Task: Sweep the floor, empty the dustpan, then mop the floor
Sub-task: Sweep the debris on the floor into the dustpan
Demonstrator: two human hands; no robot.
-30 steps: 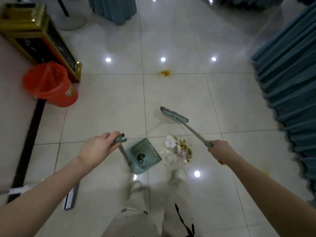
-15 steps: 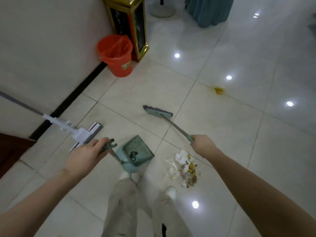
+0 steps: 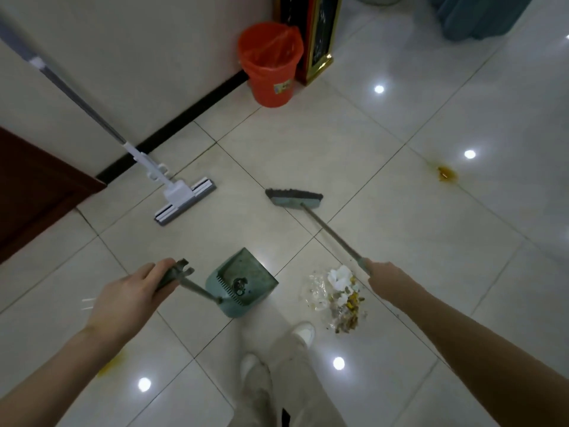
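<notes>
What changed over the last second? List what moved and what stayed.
Mostly the view swung left: the mop and wall came into sight, and the orange bin shifted from left to top centre. The broom head stays lifted beyond the debris pile. Left hand still grips the dustpan handle, right hand the broom. Pile unswept.

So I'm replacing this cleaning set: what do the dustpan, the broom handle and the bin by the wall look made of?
The dustpan looks like moulded teal plastic, matte and scuffed, with a comb of teeth cast into its back edge. The broom handle looks like a thin grey metal tube, though painted plastic is possible. The bin looks like orange plastic, lined with a thin glossy orange bag that is creased over the rim.
</notes>
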